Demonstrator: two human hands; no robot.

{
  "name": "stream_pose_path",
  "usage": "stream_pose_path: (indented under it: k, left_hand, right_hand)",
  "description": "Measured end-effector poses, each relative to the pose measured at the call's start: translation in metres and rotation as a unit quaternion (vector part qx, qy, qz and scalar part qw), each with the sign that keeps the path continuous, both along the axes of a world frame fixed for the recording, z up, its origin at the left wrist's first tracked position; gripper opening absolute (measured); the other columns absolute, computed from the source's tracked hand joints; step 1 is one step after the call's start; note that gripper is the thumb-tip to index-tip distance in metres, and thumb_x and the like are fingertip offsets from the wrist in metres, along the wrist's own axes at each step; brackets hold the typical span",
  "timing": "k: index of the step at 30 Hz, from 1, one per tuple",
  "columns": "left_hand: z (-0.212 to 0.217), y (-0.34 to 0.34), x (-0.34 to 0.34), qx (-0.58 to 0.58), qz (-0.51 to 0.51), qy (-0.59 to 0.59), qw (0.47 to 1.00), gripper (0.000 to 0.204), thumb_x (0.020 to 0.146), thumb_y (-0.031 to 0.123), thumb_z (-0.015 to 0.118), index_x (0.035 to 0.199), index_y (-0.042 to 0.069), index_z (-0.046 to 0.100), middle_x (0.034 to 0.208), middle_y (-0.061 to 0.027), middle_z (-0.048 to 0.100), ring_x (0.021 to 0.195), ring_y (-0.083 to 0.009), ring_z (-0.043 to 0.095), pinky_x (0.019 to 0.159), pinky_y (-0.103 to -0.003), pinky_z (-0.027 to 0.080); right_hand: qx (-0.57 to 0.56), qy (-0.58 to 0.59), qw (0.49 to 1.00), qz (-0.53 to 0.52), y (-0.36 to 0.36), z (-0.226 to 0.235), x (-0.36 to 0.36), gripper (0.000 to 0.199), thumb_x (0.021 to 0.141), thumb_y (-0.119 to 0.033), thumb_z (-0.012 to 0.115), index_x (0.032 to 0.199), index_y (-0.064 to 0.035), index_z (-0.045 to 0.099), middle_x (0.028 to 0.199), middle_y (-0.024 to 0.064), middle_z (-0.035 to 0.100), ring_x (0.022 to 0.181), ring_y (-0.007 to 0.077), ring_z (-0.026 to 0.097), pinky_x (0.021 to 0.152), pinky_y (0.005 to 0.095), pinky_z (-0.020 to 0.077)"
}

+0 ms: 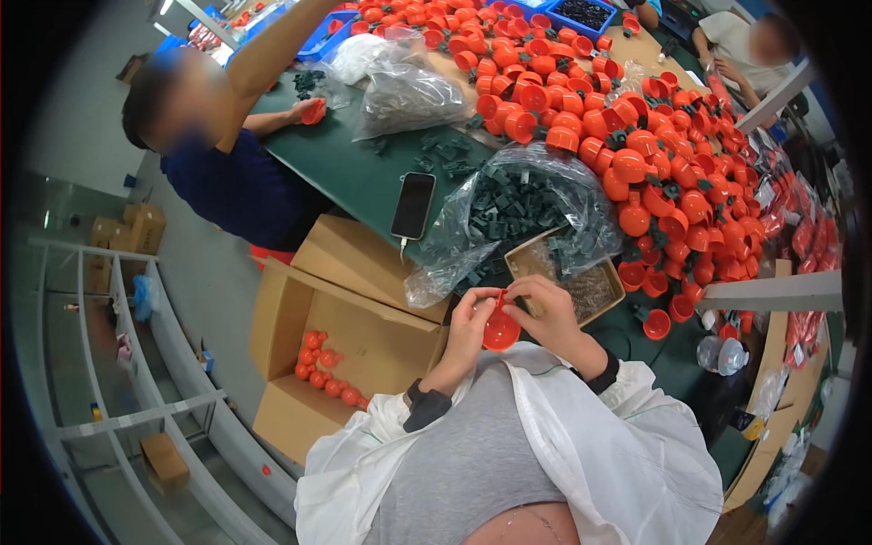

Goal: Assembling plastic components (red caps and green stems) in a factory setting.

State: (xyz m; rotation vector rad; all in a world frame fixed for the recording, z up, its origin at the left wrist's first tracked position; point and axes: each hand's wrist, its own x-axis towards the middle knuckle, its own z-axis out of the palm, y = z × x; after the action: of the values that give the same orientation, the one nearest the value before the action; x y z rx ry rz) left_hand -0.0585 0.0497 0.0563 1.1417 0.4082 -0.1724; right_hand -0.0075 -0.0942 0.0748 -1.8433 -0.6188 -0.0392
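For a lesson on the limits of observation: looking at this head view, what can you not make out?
- Head view: the inside of the red cup, hidden by the left hand and right hand.
- What the right fingertips pinch: too small.
- Contents of the small tray: too fine to tell.
- Cardboard box floor: partly hidden by its flaps.

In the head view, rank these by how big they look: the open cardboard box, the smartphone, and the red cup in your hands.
Largest to smallest as they look:
1. open cardboard box
2. smartphone
3. red cup, held by the left hand and right hand

Phone and cup look close; the cup sits nearer the camera, so that order is unsure.
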Motion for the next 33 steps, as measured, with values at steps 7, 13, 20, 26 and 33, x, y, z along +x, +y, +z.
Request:
stream_pose_path:
  k: [7,13,20,26,33]
  left_hand:
    - [-0.003,0.005,0.006,0.037,-0.038,-0.035,0.998,0.021,0.091,0.015,0.044,0.105,0.001,0.052,0.097,-0.0083,0.06,0.084,-0.0104,0.058,0.073,-0.022,0.047]
    - [-0.003,0.006,0.01,-0.049,-0.021,-0.046,0.998,0.024,0.092,0.015,0.04,0.105,-0.002,0.05,0.1,-0.013,0.059,0.092,-0.0175,0.057,0.082,-0.029,0.046]
    - [-0.015,0.016,0.005,-0.129,0.022,-0.026,0.991,0.026,0.094,0.016,0.032,0.114,0.002,0.041,0.108,-0.0141,0.054,0.098,-0.0189,0.056,0.083,-0.03,0.047]
    - [-0.011,0.026,0.011,-0.162,-0.001,-0.024,0.986,0.024,0.093,0.014,0.032,0.114,0.007,0.039,0.11,-0.014,0.052,0.097,-0.0228,0.057,0.08,-0.035,0.049]
    - [0.001,0.024,0.019,-0.198,-0.038,-0.032,0.979,0.029,0.091,0.015,0.033,0.115,0.0,0.041,0.11,-0.0152,0.052,0.098,-0.0268,0.056,0.084,-0.036,0.047]
  right_hand:
    - [0.175,0.306,0.934,0.053,-0.017,-0.012,0.023,0.025,0.074,-0.004,0.066,0.098,-0.0011,0.059,0.09,0.0038,0.059,0.085,0.0108,0.057,0.071,0.0246,0.0477]
    - [-0.339,-0.163,0.919,-0.121,-0.035,-0.066,0.075,0.035,0.063,-0.006,0.065,0.097,-0.0059,0.057,0.087,0.0106,0.056,0.087,0.0268,0.053,0.075,0.0358,0.0414]
    - [-0.284,-0.077,0.943,-0.158,-0.04,-0.061,0.07,0.022,0.07,-0.004,0.059,0.092,-0.0059,0.057,0.09,0.0097,0.059,0.087,0.0299,0.054,0.076,0.0378,0.0394]
    - [-0.082,-0.063,0.965,-0.242,-0.043,0.006,0.046,0.02,0.073,0.002,0.057,0.092,-0.0023,0.057,0.086,0.0107,0.059,0.076,0.0269,0.059,0.065,0.0333,0.0446]
    - [0.187,0.299,0.926,-0.138,-0.056,-0.017,0.035,0.035,0.071,0.0,0.064,0.105,-0.0019,0.058,0.093,0.005,0.053,0.071,0.0103,0.054,0.065,0.0221,0.0471]
